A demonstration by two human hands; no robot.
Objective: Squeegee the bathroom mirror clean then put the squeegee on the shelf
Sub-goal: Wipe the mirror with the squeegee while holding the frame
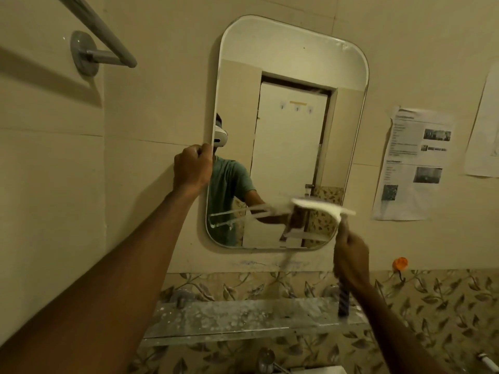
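The rounded wall mirror [291, 76] hangs at the centre of the head view. My left hand [192, 168] grips its left edge at mid height. My right hand [351, 261] is closed around the dark handle of a squeegee [324, 207], whose white blade lies blurred across the mirror's lower right corner. A wet streak runs leftward over the lower glass. Below the mirror a glass shelf [229, 317] sticks out from the wall, spotted with white residue.
A metal towel bar [100, 33] is mounted at the upper left. Printed paper sheets [415, 163] are stuck to the wall right of the mirror. An orange wall hook [400, 263] sits below them. Taps [266, 359] show beneath the shelf.
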